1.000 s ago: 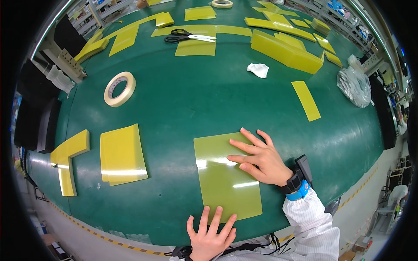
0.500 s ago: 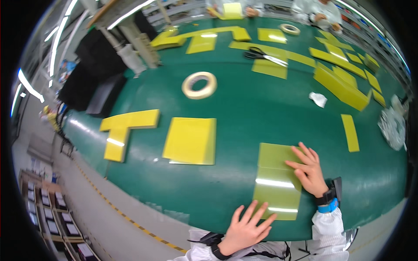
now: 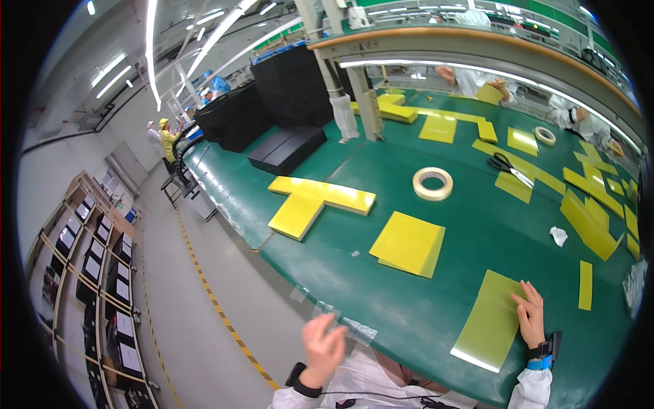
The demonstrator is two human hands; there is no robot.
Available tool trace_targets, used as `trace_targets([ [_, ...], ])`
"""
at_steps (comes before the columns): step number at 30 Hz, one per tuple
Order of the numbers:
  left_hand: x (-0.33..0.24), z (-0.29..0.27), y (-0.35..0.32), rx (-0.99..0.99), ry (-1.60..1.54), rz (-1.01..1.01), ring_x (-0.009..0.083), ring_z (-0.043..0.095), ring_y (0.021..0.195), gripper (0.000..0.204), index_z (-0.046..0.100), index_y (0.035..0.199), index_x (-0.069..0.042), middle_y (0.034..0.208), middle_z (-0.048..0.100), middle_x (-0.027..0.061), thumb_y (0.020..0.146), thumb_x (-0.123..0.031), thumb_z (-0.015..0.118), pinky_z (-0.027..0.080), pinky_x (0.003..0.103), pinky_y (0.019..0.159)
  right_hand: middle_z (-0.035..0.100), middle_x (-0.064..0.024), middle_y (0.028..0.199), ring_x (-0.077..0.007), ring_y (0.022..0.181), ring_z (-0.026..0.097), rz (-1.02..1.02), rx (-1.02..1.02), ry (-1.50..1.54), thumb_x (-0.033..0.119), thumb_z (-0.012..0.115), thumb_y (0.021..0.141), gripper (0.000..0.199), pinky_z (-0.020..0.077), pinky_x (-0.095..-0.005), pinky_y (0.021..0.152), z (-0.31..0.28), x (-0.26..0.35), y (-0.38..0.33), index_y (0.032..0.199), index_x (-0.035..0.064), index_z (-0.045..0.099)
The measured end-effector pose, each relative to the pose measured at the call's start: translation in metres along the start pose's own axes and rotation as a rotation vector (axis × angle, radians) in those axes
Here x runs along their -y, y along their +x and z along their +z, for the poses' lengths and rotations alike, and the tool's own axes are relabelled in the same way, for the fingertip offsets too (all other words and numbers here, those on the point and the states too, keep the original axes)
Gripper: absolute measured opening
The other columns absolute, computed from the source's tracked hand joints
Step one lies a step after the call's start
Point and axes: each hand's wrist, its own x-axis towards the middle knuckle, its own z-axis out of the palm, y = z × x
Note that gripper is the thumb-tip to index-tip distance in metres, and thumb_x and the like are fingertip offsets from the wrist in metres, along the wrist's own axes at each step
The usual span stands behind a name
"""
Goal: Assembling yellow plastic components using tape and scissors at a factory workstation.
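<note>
A translucent yellow-green film sheet (image 3: 492,320) lies flat near the table's front right. My right hand (image 3: 531,313) rests on its right edge, fingers spread and pressing lightly. Across its upper part runs a seam. My left hand (image 3: 323,347) is raised off the sheet, at the table's front edge beside strips of clear tape (image 3: 359,331) stuck there. Its fingers are loosely bent and apart, slightly blurred, with nothing visible in them. Left of the film sits a stack of yellow sheets (image 3: 409,244).
Farther left is a T-shaped arrangement of yellow strip stacks (image 3: 320,201). A roll of tape (image 3: 432,184), black-handled scissors (image 3: 509,168), crumpled white paper (image 3: 558,236) and a yellow strip (image 3: 585,285) lie around. Black boxes (image 3: 286,150) and a post (image 3: 368,109) stand behind. Co-workers' hands show at the far side.
My left hand has lifted off the sheet and moved left to the taped table edge. My right hand stays on the sheet. The view has swung left.
</note>
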Motion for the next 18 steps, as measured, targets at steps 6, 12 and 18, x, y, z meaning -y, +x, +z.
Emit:
trace_targets([
  [6, 0.057, -0.022, -0.005, 0.128, 0.182, -0.113, 0.0345, 0.040, 0.124, 0.047, 0.059, 0.115, -0.013, 0.133, 0.047, 0.0135, 0.072, -0.024, 0.074, 0.031, 0.047, 0.100, 0.049, -0.0135, 0.136, -0.0335, 0.129, 0.038, -0.019, -0.009, 0.005, 0.031, 0.045, 0.094, 0.037, 0.0256, -0.0435, 0.106, 0.003, -0.004, -0.002, 0.109, 0.0052, 0.067],
  [12, 0.062, -0.018, -0.003, 0.166, 0.204, -0.040, 0.0303, 0.041, 0.124, 0.053, 0.061, 0.112, -0.015, 0.132, 0.047, 0.0119, 0.065, -0.031, 0.080, 0.029, 0.047, 0.102, 0.048, -0.0129, 0.136, -0.0340, 0.126, 0.040, 0.011, -0.003, 0.037, 0.031, 0.045, 0.093, 0.037, 0.0263, -0.0437, 0.106, 0.004, -0.011, -0.004, 0.109, 0.0046, 0.067],
  [18, 0.053, -0.012, -0.002, 0.108, 0.211, 0.119, 0.0266, 0.046, 0.121, 0.027, 0.068, 0.096, -0.018, 0.126, 0.054, 0.0082, 0.071, -0.025, 0.075, 0.029, 0.047, 0.102, 0.050, -0.0140, 0.134, -0.0348, 0.124, 0.041, 0.003, -0.011, 0.018, 0.029, 0.046, 0.093, 0.035, 0.0263, -0.0441, 0.106, 0.005, -0.006, -0.001, 0.107, 0.0048, 0.067],
])
